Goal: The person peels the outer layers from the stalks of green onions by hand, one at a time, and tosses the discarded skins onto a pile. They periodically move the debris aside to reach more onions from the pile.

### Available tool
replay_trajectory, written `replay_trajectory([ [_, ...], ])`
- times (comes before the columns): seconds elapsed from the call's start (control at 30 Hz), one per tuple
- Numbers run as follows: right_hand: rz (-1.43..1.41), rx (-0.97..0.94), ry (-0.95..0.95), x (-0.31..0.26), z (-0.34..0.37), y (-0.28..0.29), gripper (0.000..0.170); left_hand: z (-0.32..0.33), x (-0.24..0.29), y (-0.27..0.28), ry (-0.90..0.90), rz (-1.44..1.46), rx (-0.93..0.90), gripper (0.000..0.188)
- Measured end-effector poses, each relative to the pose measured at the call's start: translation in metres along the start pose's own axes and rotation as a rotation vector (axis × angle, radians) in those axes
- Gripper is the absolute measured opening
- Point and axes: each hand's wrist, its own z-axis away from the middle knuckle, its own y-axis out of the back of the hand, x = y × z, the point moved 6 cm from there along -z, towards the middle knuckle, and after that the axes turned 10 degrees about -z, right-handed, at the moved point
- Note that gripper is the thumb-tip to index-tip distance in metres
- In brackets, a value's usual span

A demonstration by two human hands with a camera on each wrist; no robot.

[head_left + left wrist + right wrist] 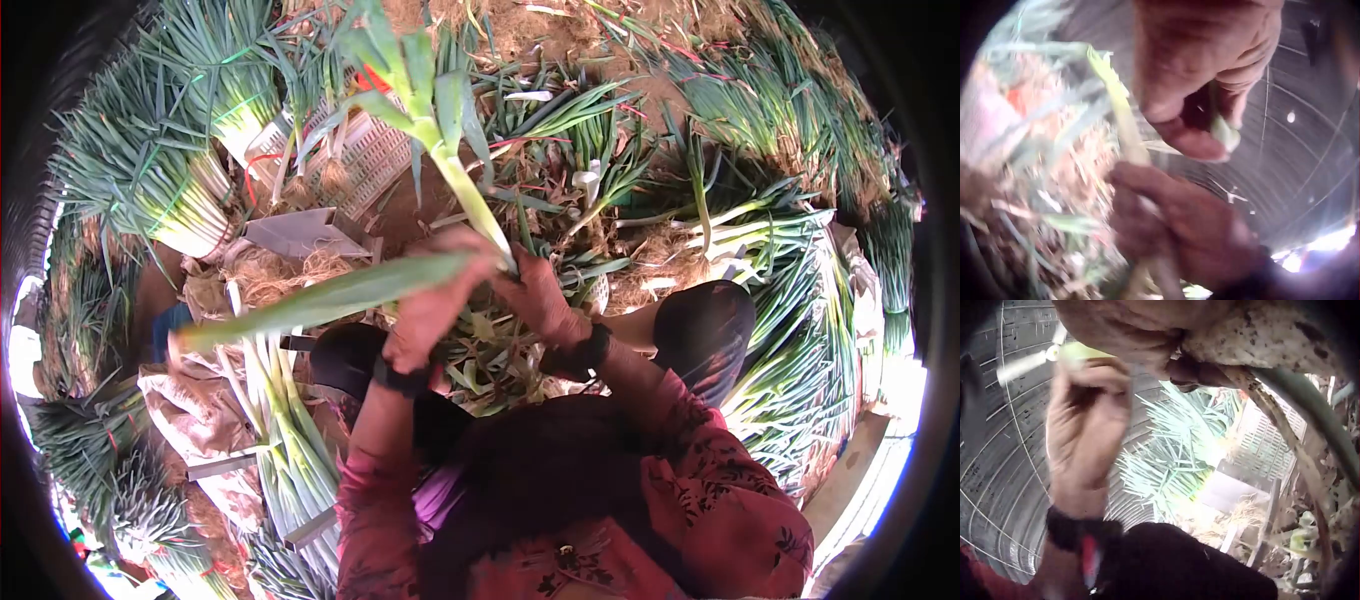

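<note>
My right hand (pixel 545 300) grips a thick green onion (pixel 465 195) low on its pale stalk, with its green top pointing up and away. Beside it, my left hand (pixel 440 300) pinches a long green leaf (pixel 330 298), which sticks out to the left and is blurred. The left wrist view shows thumb and fingers of the left hand (pixel 1204 69) closed on a pale leaf end (pixel 1225 134). Below them the right hand (pixel 1172 225) is wrapped round the stalk (pixel 1125 125). Soil-specked layers of the stalk (pixel 1260 340) show in the right wrist view.
Tied green onion bundles (pixel 160 190) stand at the left near a white plastic crate (pixel 375 160). A grey metal plate (pixel 305 232) sits before it. Trimmed stalks (pixel 290 430) lie in a metal rack at the left knee. A green onion heap (pixel 800 330) lies at the right, peelings (pixel 490 365) between the knees.
</note>
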Motion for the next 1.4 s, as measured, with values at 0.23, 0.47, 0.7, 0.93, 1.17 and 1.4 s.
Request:
replay_trajectory([
  [0.23,0.037,0.029,0.199,0.011,-0.010,0.018,0.033,0.013,-0.060,0.022,0.509,0.330,0.231,0.045],
  [0.47,0.495,0.063,0.186,0.030,0.004,-0.012,0.043,-0.029,-0.062,0.003,0.430,0.276,0.516,0.043],
  [0.7,-0.544,-0.396,-0.292,0.017,0.038,-0.031,0.026,-0.030,-0.044,-0.012,0.415,0.914,0.098,0.027],
  [0.93,-1.420,-0.800,-0.601,-0.033,0.079,-0.049,0.021,-0.025,0.010,-0.029,0.146,1.301,-0.187,0.056],
  [1.17,-1.703,-1.037,-0.534,-0.041,0.072,-0.049,0.019,-0.010,0.002,-0.030,0.217,1.322,0.083,0.056],
  [1.4,-1.584,-1.101,-0.558,-0.027,0.079,-0.055,0.024,0.004,-0.001,-0.012,0.330,0.724,0.245,0.042],
])
